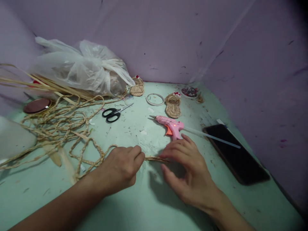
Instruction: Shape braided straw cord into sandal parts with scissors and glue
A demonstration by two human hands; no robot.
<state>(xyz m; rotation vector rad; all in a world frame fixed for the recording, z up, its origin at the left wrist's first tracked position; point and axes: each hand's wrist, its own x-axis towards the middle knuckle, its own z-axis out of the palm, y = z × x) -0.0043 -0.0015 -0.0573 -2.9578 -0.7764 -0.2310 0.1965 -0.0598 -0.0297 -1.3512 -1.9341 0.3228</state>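
Observation:
My left hand (125, 165) is closed around a braided straw cord (93, 144), whose loose end (154, 158) sticks out to the right of the fist. Around that end, my right hand (186, 166) is held with fingers and thumb apart; whether a fingertip touches the strands I cannot tell. Just beyond the right hand lies a pink hot glue gun (169, 123) with an orange trigger, a lit orange light and a long clear glue stick (211, 136) out of its back. The rest of the cord lies in a tangled heap on the left.
Black-handled scissors (116, 114) lie mid-table. Behind are small woven slippers (173, 107), a white ring (155, 99), a dish of beads (189, 92) and a tied plastic bag (84, 69). A phone (235, 154) lies right, a round reddish lid (37, 106) left. Purple walls enclose the green table.

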